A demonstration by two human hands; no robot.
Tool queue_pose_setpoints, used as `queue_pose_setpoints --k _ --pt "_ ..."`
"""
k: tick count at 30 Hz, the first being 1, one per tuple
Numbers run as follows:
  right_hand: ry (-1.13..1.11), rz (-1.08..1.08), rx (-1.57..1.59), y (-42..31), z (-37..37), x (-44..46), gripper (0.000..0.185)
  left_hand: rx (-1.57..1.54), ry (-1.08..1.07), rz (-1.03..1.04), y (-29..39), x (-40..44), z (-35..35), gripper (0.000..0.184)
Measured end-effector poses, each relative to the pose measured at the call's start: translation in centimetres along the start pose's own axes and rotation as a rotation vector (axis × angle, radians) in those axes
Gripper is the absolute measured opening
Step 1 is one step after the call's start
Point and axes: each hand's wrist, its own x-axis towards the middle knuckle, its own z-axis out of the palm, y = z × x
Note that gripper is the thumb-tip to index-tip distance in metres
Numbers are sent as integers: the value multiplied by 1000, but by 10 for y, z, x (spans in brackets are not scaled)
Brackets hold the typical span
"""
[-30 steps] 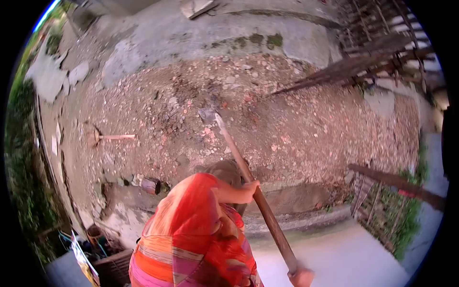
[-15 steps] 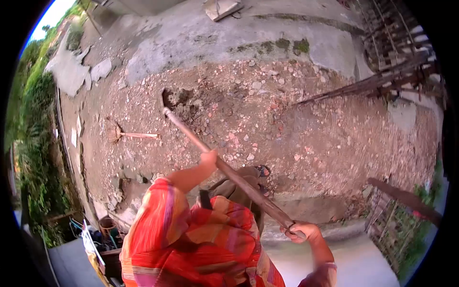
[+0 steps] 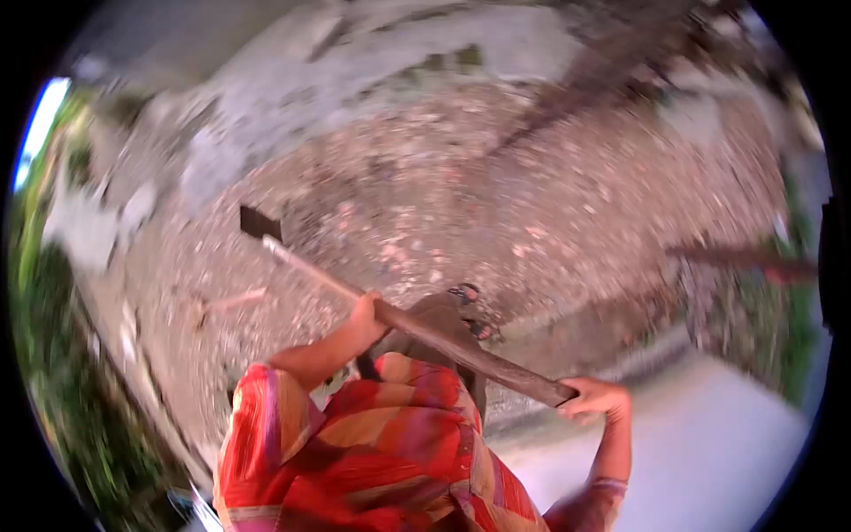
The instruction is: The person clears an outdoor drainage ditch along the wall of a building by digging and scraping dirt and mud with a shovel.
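A hoe with a long wooden handle (image 3: 434, 335) slants across the view in front of my red and orange shirt. Its dark flat blade (image 3: 260, 222) is at the upper left, over the gravelly ground (image 3: 399, 213). Partway along the handle, my left hand (image 3: 366, 321) is wrapped round the wood. My right hand (image 3: 592, 398) grips the butt end at the lower right. Whether the blade touches the ground cannot be made out in the blur.
A broom (image 3: 232, 301) lies on the ground at left. My sandalled feet (image 3: 470, 310) are below the handle. Wooden poles (image 3: 585, 84) lean in from the upper right, and a dark beam (image 3: 740, 258) juts in at right. Green plants line the left edge.
The view has swung and blurred. Since half a second ago the hoe blade has moved left and down in view, clear of the dug patch. Both hands still hold the handle.
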Motion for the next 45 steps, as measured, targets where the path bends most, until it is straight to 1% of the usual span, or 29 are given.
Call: queue_pose_setpoints --k 1,2,6,9,11,13,15,17,18,19,20,22,23,24,25,26,27,29,31,32,33,35,36,37,39,40,41,44,45 --pt "77 -36 -108 20 0 -29 39 42 -134 -83 -21 -16 17 13" --pt "160 -57 -208 37 9 -57 37 67 -124 -145 -43 -15 30 11" --pt "453 144 -158 71 109 -170 40 246 -353 -415 -138 -48 61 11" --pt "646 171 -133 119 191 -211 48 428 -407 -633 -204 -92 82 12" --pt "795 208 -18 148 255 -221 50 628 -425 -658 -249 -120 83 11" --pt "884 279 82 171 312 -217 50 773 -528 -754 -293 -123 72 14" --pt "991 330 192 188 355 -207 50 867 -536 -822 -332 -142 69 15" --pt "1267 318 301 195 395 -179 48 1016 -597 -864 -367 -157 57 16" --pt "1273 322 342 202 412 -159 48 1024 -564 -869 -389 -144 45 17" --pt "1319 404 326 216 425 -133 46 1058 -558 -876 -412 -131 31 17" --pt "1362 489 301 224 432 -112 45 1168 -563 -796 -429 -125 21 16" --pt "1448 461 390 221 432 -74 42 1324 -529 -668 -457 -115 5 13" --pt "1456 510 387 223 437 -47 48 1339 -540 -666 -464 -107 -3 13" --pt "1536 467 402 227 442 -24 53 1451 -564 -676 -471 -97 -13 13" --pt "1441 444 546 222 439 -20 55 1563 -583 -683 -476 -83 -24 13" --pt "1408 314 627 217 434 -19 63 1602 -640 -783 -481 -63 -38 14" --pt "1416 313 640 226 435 -7 63 1615 -648 -784 -481 -56 -47 14" --pt "1270 -523 1517 241 450 35 45 1612 -626 -898 -481 -38 -65 16" --pt "1079 -759 1925 252 471 109 57 1673 -572 -883 -485 1 -85 16" --pt "1294 -682 1618 259 466 137 63 1730 -528 -859 -488 16 -89 16" --pt "1291 -679 1619 267 466 161 63 1729 -523 -859 -491 29 -92 16" --pt "1160 -250 1468 277 450 185 55 1718 -423 -792 -497 54 -91 16" --pt "1008 -236 1561 285 439 192 52 1754 -388 -843 -501 69 -88 16" --pt "997 -238 1571 292 429 199 52 1762 -376 -839 -507 79 -84 16" --pt "983 -84 1299 296 408 213 57 1924 -389 -826 -517 92 -69 16" --pt "976 -85 1414 293 394 219 67 1928 -381 -821 -527 99 -61 16" --pt "966 -90 1416 300 387 232 67 1934 -369 -789 -536 109 -57 18" --pt "1146 -180 1344 306 366 284 72 1912 -327 -753 -555 135 -38 18" --pt "972 -210 1578 314 361 287 72 1870 -324 -759 -563 143 -31 16"
